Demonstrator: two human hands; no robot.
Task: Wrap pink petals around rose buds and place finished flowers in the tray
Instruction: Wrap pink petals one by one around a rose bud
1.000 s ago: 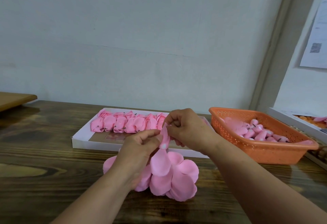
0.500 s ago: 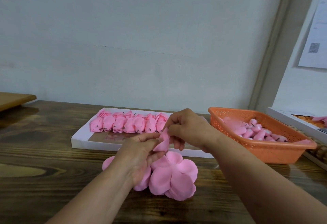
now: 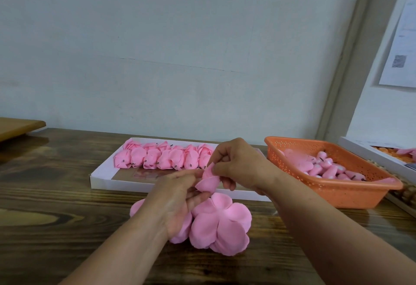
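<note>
Just above the table's middle my right hand [image 3: 238, 167] pinches a pink rose bud with a petal [image 3: 208, 180] folding around it. My left hand [image 3: 177, 197] lies below and left of it, its fingertips touching the petal from the left. Under both hands sits a pile of loose pink petals [image 3: 220, 226] on the wooden table. Behind them is the white tray [image 3: 101, 179] with a row of several finished pink flowers [image 3: 162, 157] along its far side.
An orange plastic basket [image 3: 351, 194] of pink rose buds stands at the right. Beyond it lies another white tray [image 3: 371, 156] with orange pieces. A wooden board [image 3: 18, 127] juts in at the far left. A pale wall rises behind the table.
The petal that stood upright between my hands has been folded down and around the bud. My left hand's fingers have straightened and dropped slightly, while my right hand stayed in place.
</note>
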